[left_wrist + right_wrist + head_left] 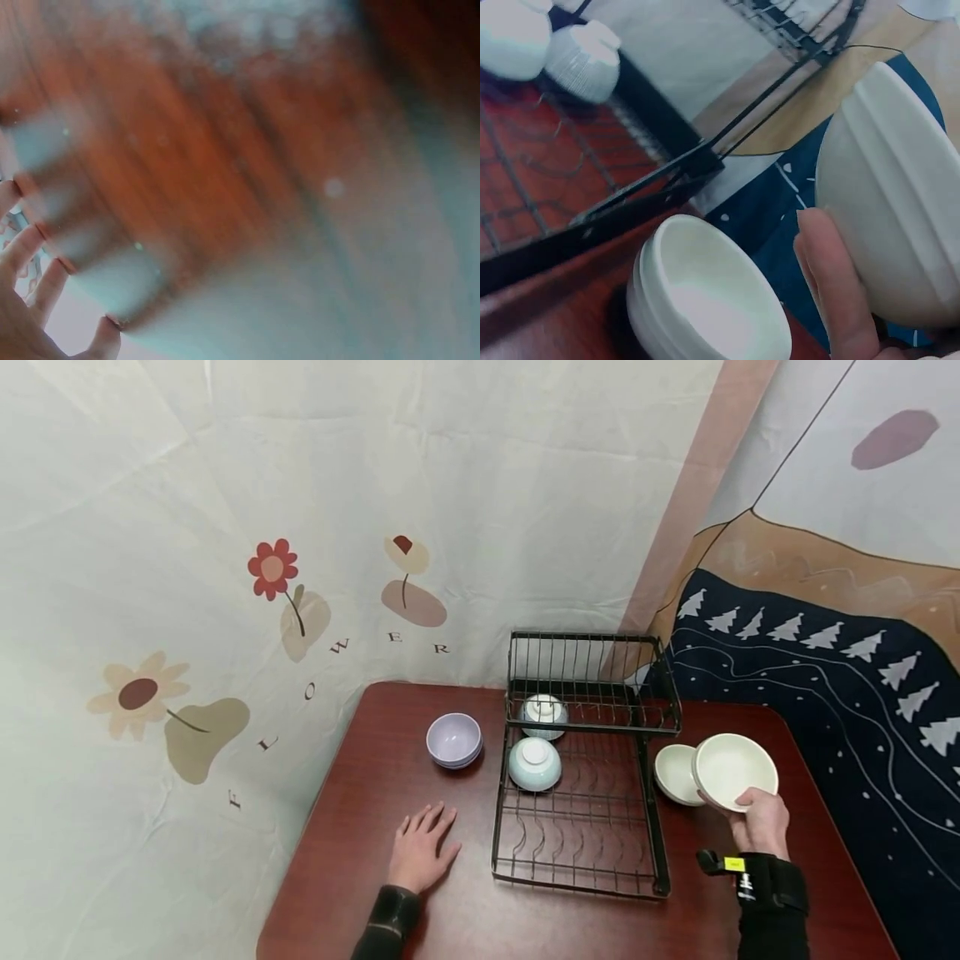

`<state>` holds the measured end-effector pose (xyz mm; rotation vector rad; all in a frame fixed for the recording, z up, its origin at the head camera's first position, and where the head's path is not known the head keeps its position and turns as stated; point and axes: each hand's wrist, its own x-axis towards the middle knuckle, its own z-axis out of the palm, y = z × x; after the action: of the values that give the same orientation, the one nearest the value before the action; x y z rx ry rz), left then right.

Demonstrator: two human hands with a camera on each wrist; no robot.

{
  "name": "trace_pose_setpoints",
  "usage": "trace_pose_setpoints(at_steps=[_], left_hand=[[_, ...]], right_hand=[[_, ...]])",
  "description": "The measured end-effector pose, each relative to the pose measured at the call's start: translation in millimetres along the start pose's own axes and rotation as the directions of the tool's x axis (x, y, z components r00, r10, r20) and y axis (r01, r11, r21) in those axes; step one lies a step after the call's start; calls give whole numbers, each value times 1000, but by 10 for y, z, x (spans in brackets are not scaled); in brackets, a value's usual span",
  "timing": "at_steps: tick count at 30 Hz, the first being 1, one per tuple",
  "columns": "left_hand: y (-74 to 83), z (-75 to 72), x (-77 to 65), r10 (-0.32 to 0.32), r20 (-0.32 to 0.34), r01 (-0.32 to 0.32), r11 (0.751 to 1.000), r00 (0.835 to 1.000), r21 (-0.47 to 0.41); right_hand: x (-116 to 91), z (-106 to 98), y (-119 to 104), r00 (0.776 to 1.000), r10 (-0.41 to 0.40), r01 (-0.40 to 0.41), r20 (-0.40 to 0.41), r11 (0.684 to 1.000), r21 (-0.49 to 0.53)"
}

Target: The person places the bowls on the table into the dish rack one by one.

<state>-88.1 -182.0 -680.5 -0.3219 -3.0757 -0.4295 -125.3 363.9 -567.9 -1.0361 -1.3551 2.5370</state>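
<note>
My right hand (763, 823) grips a white bowl (735, 770), thumb at its rim and fingers along its outer wall, as the right wrist view shows. Just left of it another white bowl (675, 774) stands on the table, partly overlapped by the held one in the head view. On the table's left side my left hand (422, 850) rests with fingers spread and nothing in it. Beyond its fingertips sit stacked lavender bowls (454, 739). Between the hands is a black two-tier dish rack (656, 827), with a pale blue bowl (535, 766) and a patterned bowl (545, 714) upside down in its left side.
The rack's raised upper shelf (592, 727) overhangs its back part. A dark red table (352, 777) carries everything, its back edge against a flower-printed curtain (450, 510). A navy cloth with white trees (825, 643) hangs at the right.
</note>
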Motion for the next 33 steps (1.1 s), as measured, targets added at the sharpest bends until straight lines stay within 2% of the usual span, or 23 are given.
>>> trace_pose_setpoints(at_steps=[2, 6, 10, 16, 20, 22, 26, 28, 30, 33], left_hand=[[4, -3, -1, -2, 1, 2, 1000, 1000, 2], [13, -11, -5, -7, 8, 7, 1000, 1000, 9], [16, -16, -7, -8, 10, 8, 1000, 1000, 11], [19, -29, -3, -5, 11, 5, 1000, 1000, 16], [14, -19, -4, -2, 7, 1, 1000, 1000, 21], [7, -7, -6, 0, 6, 0, 1000, 1000, 19], [-10, 14, -10, 0, 1, 0, 1000, 1000, 11], [-21, 25, -9, 0, -6, 0, 1000, 1000, 2], [-27, 31, -8, 1, -12, -1, 1000, 1000, -4], [-29, 33, 2, 5, -14, -5, 1000, 1000, -4]], right_hand=[[-10, 40, 32, 997, -46, 40, -59, 993, -107], [-47, 113, 132, 983, -165, 128, -85, 932, -338], [-97, 171, 231, 978, -209, 183, -4, 867, -464], [-209, 266, 423, 951, -275, 303, 143, 730, -612], [-273, 322, 551, 929, -298, 361, 219, 597, -717], [-304, 360, 604, 916, -305, 390, 261, 517, -762], [-341, 461, 710, 865, -344, 481, 365, 365, -797], [-364, 513, 765, 825, -374, 537, 424, 279, -796], [-368, 557, 826, 769, -415, 590, 486, 169, -789], [-360, 608, 917, 660, -485, 647, 574, -22, -762]])
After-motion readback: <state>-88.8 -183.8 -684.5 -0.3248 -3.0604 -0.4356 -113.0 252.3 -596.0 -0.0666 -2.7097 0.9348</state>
